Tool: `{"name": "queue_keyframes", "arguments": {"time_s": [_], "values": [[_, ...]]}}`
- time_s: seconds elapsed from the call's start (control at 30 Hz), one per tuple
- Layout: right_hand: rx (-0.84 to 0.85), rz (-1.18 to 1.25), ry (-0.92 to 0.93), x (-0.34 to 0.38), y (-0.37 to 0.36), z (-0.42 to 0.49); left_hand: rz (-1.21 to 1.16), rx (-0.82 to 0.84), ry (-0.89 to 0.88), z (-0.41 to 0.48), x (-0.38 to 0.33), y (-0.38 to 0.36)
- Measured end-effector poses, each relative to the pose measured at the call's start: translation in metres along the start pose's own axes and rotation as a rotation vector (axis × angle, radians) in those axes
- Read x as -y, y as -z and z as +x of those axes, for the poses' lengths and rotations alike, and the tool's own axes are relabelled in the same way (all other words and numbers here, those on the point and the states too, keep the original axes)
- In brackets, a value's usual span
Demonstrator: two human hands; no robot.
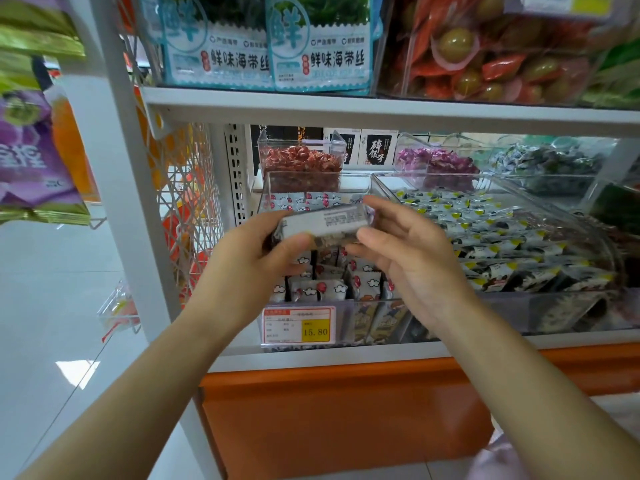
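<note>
We held a small wrapped snack packet between both hands, in the air in front of the lower shelf and right above the clear bin at its front left corner. Our left hand gripped the packet's left end, with the thumb pressed on the near side and the fingers curled round the far side. Our right hand pinched the right end, its thumb on the near face and its fingers bent behind the wrapper, so both sets of fingers were clamped on the packet. The packet lay roughly level, its pale printed label facing us, though the print was too blurred to read. The bin below it was filled with white packets printed with red and cloud shapes, and a price tag reading 15.80 sat on its front wall. Just beside it on the right, a wider bin held black, white and yellow packets. Blue seaweed bags stood on the shelf above
</note>
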State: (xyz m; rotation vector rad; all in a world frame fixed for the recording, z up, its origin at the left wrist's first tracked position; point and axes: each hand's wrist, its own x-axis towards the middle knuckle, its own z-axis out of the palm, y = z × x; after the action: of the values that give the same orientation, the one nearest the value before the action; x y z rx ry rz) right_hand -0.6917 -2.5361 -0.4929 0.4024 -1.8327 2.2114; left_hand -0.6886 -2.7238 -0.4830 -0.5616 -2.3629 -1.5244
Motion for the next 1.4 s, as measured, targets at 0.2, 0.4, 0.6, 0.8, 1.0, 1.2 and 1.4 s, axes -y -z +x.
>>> {"name": "queue_keyframes", "arguments": {"time_s": [0.2, 0.4, 0.6, 0.8, 1.0, 1.2, 1.4], "values": [[-0.24, -0.201, 0.152, 0.004, 0.008, 0.014, 0.257, -0.005, -0.023, 0.009, 0.001, -0.018], [-0.318, -0.485, 0.205, 0.005, 0.014, 0.033, 0.952, 0.188, -0.169, 0.012, 0.014, -0.029], [-0.379, -0.564, 0.264, 0.009, 0.012, 0.054, 0.99, 0.386, -0.111, 0.041, 0.017, -0.04], [-0.397, -0.556, 0.273, -0.001, 0.009, 0.061, 0.984, 0.539, 0.023, 0.055, 0.033, -0.048], [-0.359, -0.582, 0.28, -0.003, 0.009, 0.061, 0.981, 0.44, -0.025, 0.047, 0.027, -0.047], [-0.164, -0.787, 0.305, -0.006, 0.011, 0.062, 0.969, 0.399, 0.0, 0.037, 0.014, -0.043], [0.147, -1.129, 0.262, -0.017, -0.007, 0.069, 0.865, 0.374, 0.016, 0.025, 0.014, -0.036]]}}
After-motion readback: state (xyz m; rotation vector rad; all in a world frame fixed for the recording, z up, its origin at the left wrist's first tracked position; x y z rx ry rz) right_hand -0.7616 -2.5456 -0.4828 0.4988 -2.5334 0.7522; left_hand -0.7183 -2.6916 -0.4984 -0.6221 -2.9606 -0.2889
